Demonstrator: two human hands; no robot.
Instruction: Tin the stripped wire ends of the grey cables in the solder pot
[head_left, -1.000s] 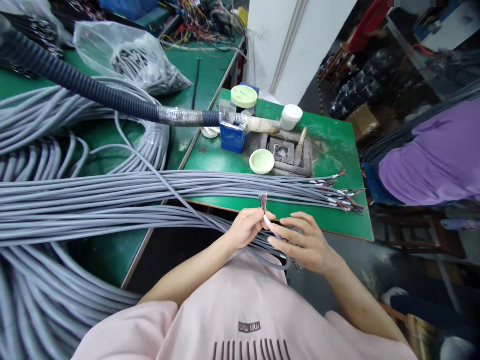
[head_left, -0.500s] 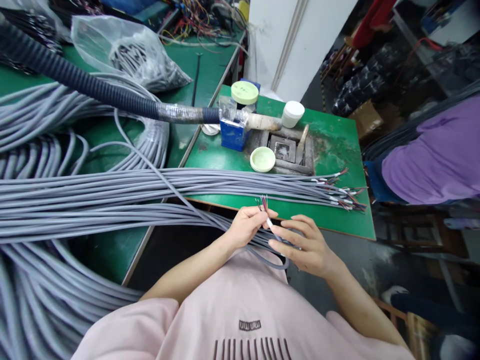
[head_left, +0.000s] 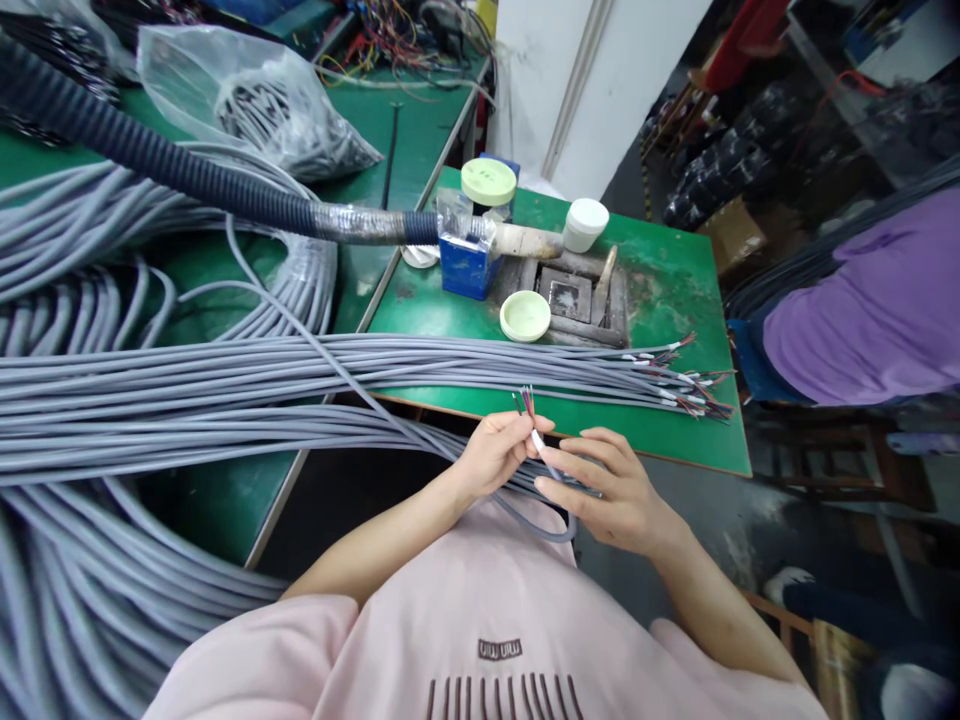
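My left hand (head_left: 496,452) is closed in a pinch on the stripped end of a grey cable (head_left: 556,473). Thin coloured wires (head_left: 528,403) fan upward past its fingertips, and a white sleeve (head_left: 537,440) sits just below them. The fingers of my right hand (head_left: 611,492) are partly spread, with the cable running between thumb and forefinger below the sleeve. From there the cable bends down in a loop near my shirt. More grey cables pass beneath both hands. On the green bench beyond lies a bundle of grey cables (head_left: 450,365) whose stripped wire ends point right.
Behind the bundle stand a square metal pot (head_left: 570,297), a pale green dish (head_left: 525,316), a white tub (head_left: 586,224) and a blue box (head_left: 463,268). A dark corrugated hose (head_left: 225,198) crosses from the left. Someone in a purple top (head_left: 870,310) is at the right.
Both hands keep nearly the same place and grip. The wire tips above my left hand have shifted slightly and the dark ones sit closer together.
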